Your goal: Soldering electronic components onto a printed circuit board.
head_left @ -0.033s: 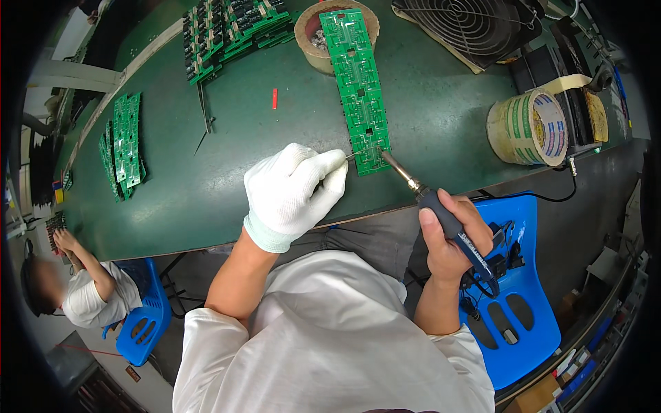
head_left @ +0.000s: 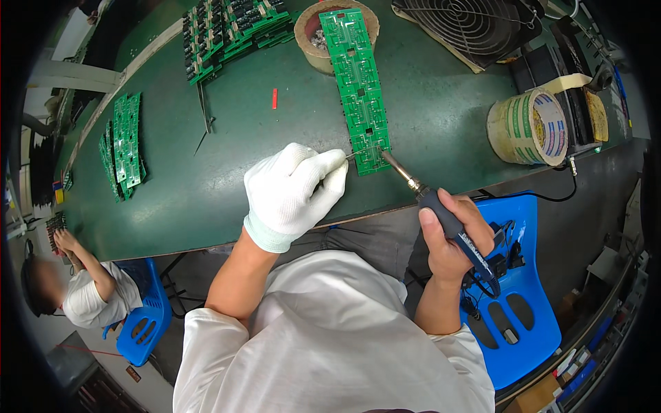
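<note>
A long green circuit board point(head_left: 359, 89) slants across the bench, its far end resting over a round tape core point(head_left: 308, 41). My right hand point(head_left: 454, 237), bare, grips a soldering iron point(head_left: 441, 212); the metal tip meets the board's near end at its right side. My left hand point(head_left: 296, 193) wears a white knit glove, with thumb and forefinger pinched on a thin solder wire point(head_left: 352, 155). The wire reaches over the board's near end toward the iron's tip. Where it runs inside the glove is hidden.
Boards with components point(head_left: 234, 31) are piled at the far left, near tweezers point(head_left: 204, 113). More green boards point(head_left: 126, 141) lie further left. A tape roll point(head_left: 530, 127) and a black fan point(head_left: 468, 27) stand at right. A blue stool point(head_left: 516, 310) is beside me; another person point(head_left: 103, 292) sits left.
</note>
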Available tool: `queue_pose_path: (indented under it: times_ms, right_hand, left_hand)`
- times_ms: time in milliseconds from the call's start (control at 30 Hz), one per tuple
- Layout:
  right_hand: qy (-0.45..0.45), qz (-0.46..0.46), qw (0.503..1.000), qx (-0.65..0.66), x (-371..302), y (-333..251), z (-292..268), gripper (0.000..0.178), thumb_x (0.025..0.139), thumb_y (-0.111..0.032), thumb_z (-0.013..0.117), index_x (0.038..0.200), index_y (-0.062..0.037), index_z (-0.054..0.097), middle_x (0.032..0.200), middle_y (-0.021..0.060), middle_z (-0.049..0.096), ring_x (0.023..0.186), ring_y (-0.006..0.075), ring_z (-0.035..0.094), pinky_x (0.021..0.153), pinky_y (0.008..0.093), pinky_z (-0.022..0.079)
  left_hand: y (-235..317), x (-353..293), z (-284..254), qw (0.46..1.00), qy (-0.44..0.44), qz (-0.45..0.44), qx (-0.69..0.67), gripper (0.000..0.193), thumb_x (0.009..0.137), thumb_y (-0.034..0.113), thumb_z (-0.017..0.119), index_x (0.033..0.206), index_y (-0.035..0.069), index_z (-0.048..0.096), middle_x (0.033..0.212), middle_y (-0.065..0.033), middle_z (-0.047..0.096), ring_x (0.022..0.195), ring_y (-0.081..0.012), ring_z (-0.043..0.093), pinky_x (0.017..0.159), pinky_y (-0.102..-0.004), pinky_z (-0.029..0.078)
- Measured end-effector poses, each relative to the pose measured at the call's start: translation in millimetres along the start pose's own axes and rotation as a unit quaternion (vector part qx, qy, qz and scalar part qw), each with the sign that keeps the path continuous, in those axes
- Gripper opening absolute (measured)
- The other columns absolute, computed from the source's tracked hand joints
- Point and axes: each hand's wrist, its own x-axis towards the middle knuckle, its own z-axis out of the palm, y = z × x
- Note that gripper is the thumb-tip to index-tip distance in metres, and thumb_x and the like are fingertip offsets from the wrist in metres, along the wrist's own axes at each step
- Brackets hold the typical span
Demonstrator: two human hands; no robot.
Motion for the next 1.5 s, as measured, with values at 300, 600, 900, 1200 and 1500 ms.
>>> queue_pose_path:
  times_ms: [300,600,900,1200,1500]
  right_hand:
    - [-0.023,-0.024,0.999,-0.015,7.4,-3.2,-3.5,0.029,0.066,0.0,0.081,0.093,0.0045,0.072,0.073,0.014,0.07,0.058,0.0199,0.059,0.058,0.0269,0.05]
    - [-0.029,-0.032,0.999,-0.006,9.0,-3.6,-8.8,0.029,0.065,0.0,0.08,0.093,0.0044,0.072,0.071,0.0125,0.069,0.057,0.0195,0.058,0.057,0.0265,0.049]
    - [0.006,-0.014,1.0,0.018,5.7,-1.5,-1.3,0.029,0.065,0.0,0.08,0.093,0.0045,0.072,0.071,0.0128,0.069,0.056,0.0184,0.057,0.055,0.0261,0.048]
    - [-0.019,-0.012,1.0,-0.013,6.9,-3.8,-2.2,0.029,0.065,-0.001,0.08,0.092,0.0043,0.072,0.073,0.0143,0.07,0.056,0.0193,0.058,0.056,0.0259,0.048]
    - [-0.007,-0.043,0.999,-0.023,5.2,-1.5,-11.3,0.032,0.066,-0.003,0.081,0.096,0.0026,0.072,0.073,0.0137,0.07,0.057,0.0193,0.058,0.058,0.0269,0.049]
  left_hand:
    - [0.8,0.5,0.3,1.0,0.005,-0.001,0.003,0.026,0.062,0.001,0.077,0.085,0.013,0.072,0.072,0.0017,0.057,0.05,-0.0136,0.048,0.046,-0.0273,0.037]
    - [1.7,1.1,-1.7,1.0,0.022,-0.01,-0.004,0.025,0.062,0.0,0.077,0.083,0.013,0.073,0.07,0.0018,0.057,0.049,-0.0133,0.046,0.045,-0.0271,0.037]
    - [2.5,1.4,1.3,1.0,0.016,0.002,-0.001,0.023,0.063,0.001,0.077,0.083,0.012,0.073,0.07,0.0017,0.057,0.05,-0.0134,0.048,0.045,-0.0273,0.037]
    - [2.6,2.0,0.7,1.0,0.005,0.0,0.01,0.024,0.063,0.001,0.078,0.083,0.013,0.073,0.07,0.0018,0.056,0.05,-0.0131,0.048,0.045,-0.0275,0.038]
    - [3.6,1.8,-0.5,1.0,0.017,-0.011,0.008,0.023,0.063,0.0,0.077,0.081,0.012,0.073,0.069,0.0017,0.057,0.049,-0.0128,0.046,0.045,-0.0273,0.037]
